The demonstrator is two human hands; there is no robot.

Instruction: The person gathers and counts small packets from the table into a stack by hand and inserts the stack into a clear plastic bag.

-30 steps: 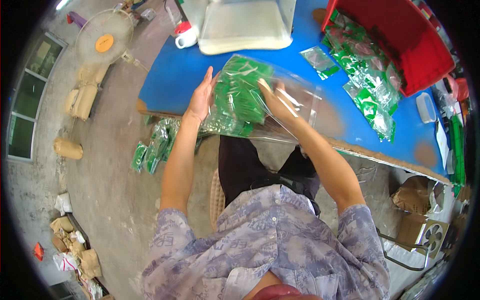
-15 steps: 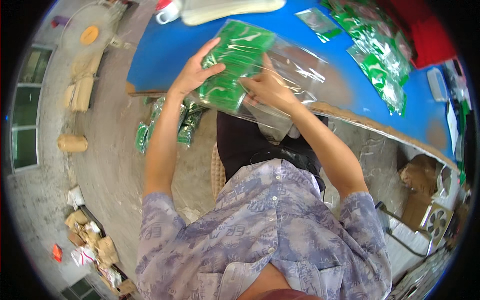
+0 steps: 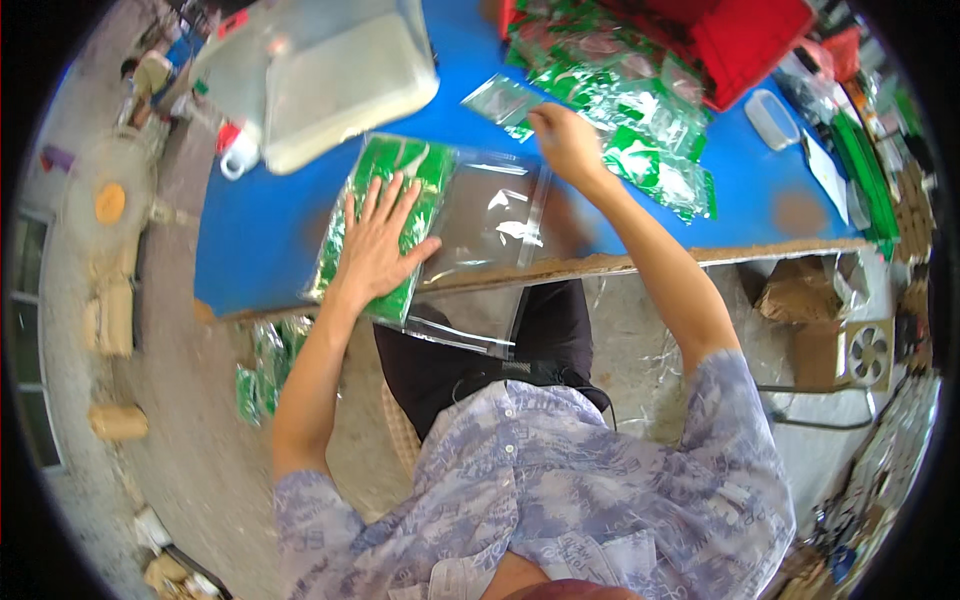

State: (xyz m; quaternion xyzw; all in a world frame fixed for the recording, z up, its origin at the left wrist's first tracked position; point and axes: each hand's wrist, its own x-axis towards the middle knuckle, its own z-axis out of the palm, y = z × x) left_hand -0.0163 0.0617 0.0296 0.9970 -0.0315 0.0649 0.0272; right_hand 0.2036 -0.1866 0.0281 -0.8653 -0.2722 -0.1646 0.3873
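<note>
My left hand lies flat with spread fingers on a green pack inside a clear plastic bag. The bag rests on the blue table, its lower end hanging over the near edge. Its clear part stretches to the right of the green pack. My right hand is raised over the table with curled fingers; whether they hold anything is hidden. Just left of it lies a small clear-and-green packet. A heap of green-and-clear packets spreads beyond and to the right of that hand.
A red bin stands behind the heap. At the far left of the blue table sit a whitish tray and a red-and-white bottle. A clear container lies at right. Green packs lie below the table's left end.
The bagged green pack has come down from both hands onto the table. My left hand now presses flat on it. My right hand has left the bag and reached toward the small packets.
</note>
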